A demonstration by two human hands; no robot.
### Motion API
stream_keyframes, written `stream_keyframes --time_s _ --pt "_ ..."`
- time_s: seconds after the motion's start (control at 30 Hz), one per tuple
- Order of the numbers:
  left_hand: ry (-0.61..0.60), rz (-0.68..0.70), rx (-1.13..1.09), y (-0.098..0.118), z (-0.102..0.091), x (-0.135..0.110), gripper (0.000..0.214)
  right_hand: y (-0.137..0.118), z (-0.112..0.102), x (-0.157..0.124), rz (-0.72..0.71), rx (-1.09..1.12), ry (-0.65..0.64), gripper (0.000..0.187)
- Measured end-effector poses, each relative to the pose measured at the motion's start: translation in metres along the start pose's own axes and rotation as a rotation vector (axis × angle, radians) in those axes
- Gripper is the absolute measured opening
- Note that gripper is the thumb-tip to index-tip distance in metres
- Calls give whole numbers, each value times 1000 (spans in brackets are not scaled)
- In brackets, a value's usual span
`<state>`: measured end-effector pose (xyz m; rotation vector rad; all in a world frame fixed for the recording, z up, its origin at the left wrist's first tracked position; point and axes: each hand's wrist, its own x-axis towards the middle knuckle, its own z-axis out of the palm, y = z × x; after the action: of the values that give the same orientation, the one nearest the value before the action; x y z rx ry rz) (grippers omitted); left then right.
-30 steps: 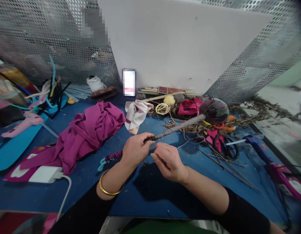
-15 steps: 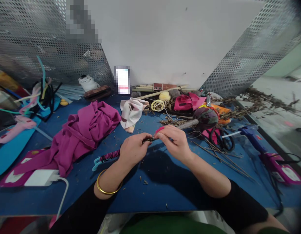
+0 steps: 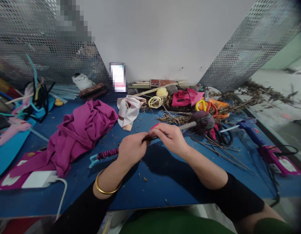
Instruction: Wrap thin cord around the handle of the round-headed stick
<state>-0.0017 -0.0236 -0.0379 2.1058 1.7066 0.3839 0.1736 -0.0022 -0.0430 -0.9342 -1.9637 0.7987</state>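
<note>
**Q:** Where is the rod (image 3: 107, 153), and what state is each grip in?
**A:** The rod lies slantwise across the front of the surface (image 3: 138, 195), a blue tip at its near end and the ball (image 3: 202, 122) at its far end. The left grip (image 3: 132, 148) is clamped round the middle of the rod. The right grip (image 3: 173, 138) is just beside it, fingertips drawn together at the rod; whether they pinch the rod itself or a strand cannot be told.

**Q:** Why this arrangement?
**A:** Probably the left grip steadies the rod, leaving the right fingertips free for fine work. The slant appears to keep the ball beyond both hands. The phone (image 3: 118, 78) leans against the white board (image 3: 145, 39), presumably so that its screen faces the person. The purple cloth (image 3: 87, 120) is heaped to the left, seemingly pushed aside. The scissors (image 3: 225, 138) and the glue gun (image 3: 248, 128) lie to the right, likely within reach of that hand.

**Q:** Which containers are present, and what is in them?
**A:** The brown box (image 3: 158, 83) sits at the foot of the board; no opening shows, so its contents cannot be told. The purple packet (image 3: 8, 180) lies flat under the charger (image 3: 40, 179); its contents are hidden too. At the far left stand bundled strips (image 3: 40, 97); whether a container holds them is unclear.
</note>
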Motion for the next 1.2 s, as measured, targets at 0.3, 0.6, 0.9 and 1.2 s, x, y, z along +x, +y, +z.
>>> stream_keyframes --time_s 0.3,0.6,0.9,1.2 --pt "36 -8 76 5 1 -1 24 9 1 3 184 57 -3 22" --pt "40 83 45 4 3 -2 31 15 -1 5 252 76 -17 23" --pt "121 219 -73 -5 12 0 25 24 5 4 290 173 2 22" --pt "126 143 -90 -5 8 1 27 11 -25 13 579 660 107 19"
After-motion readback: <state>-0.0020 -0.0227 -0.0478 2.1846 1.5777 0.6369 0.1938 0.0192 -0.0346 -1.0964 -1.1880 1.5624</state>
